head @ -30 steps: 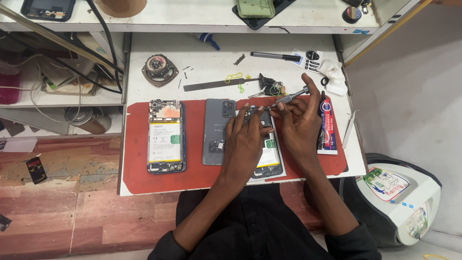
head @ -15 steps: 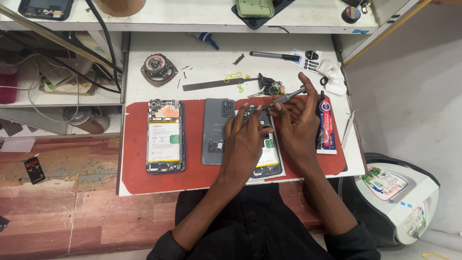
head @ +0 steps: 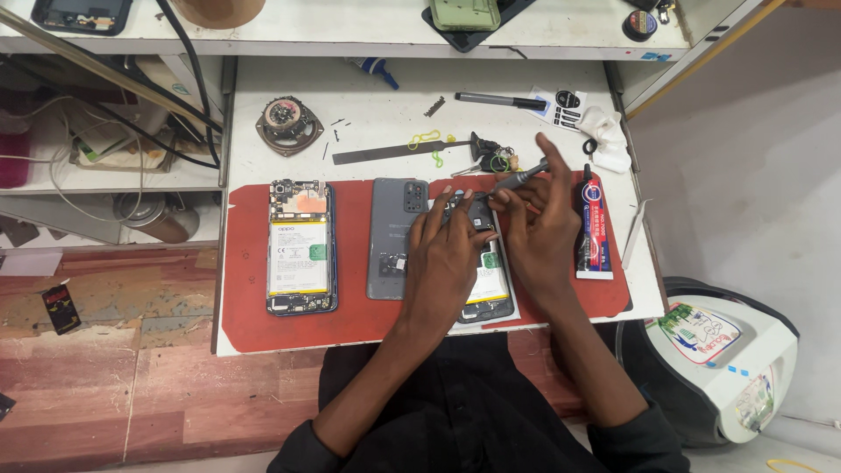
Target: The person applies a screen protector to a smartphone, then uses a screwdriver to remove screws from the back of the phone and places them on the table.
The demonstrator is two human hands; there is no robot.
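Observation:
An opened phone point(head: 487, 278) lies on the red mat point(head: 350, 315), its upper half hidden under my hands. My left hand point(head: 447, 254) presses down on it, fingers spread over the top end near a dark cover piece point(head: 473, 213). My right hand point(head: 539, 232) grips a grey screwdriver point(head: 519, 178), tip pointed down at the phone's top end. A grey back cover point(head: 396, 238) lies just left of my left hand. Further left lies a second opened phone point(head: 302, 248) with its battery showing.
A glue tube point(head: 593, 225) lies at the mat's right side. Behind the mat are a metal ruler point(head: 385, 153), a round speaker part point(head: 287, 123), a black pen point(head: 499, 101), tweezers and small parts point(head: 491, 158). A white appliance point(head: 727, 368) stands at lower right.
My hands stay on the phone with the screwdriver at its top end. No clear movement of any object.

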